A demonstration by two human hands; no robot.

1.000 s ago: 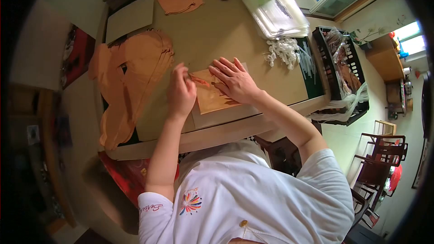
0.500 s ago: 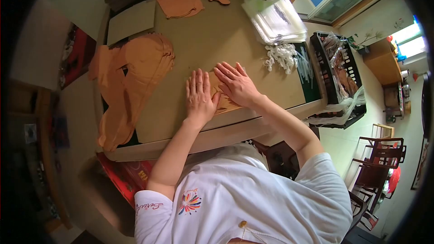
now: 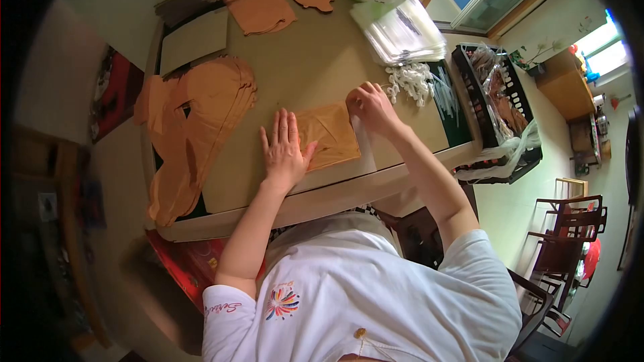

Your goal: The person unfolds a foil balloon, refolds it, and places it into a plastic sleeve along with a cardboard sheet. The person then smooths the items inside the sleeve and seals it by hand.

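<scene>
A flat, folded orange piece (image 3: 329, 135) lies on the brown board near the table's front edge, apparently inside a clear plastic bag (image 3: 365, 149) whose see-through end shows on the right. My left hand (image 3: 284, 154) lies flat on the left side of the packet, fingers stretched out. At the upper right corner, my right hand (image 3: 374, 108) has its fingers curled and pinched together on the bag's edge. The fingertips partly hide the exact grip.
Stacked orange pieces (image 3: 194, 110) lie at left, with more orange pieces (image 3: 258, 3) at the back. Clear bags (image 3: 409, 33), white ties (image 3: 412, 84) and thin clear strips (image 3: 444, 97) lie to the right. Beyond the table edge stands a black crate (image 3: 479, 94).
My right hand has moved right, off the packet's middle to its corner, and its fingers have closed. My left hand has slid slightly left and down, uncovering the orange piece.
</scene>
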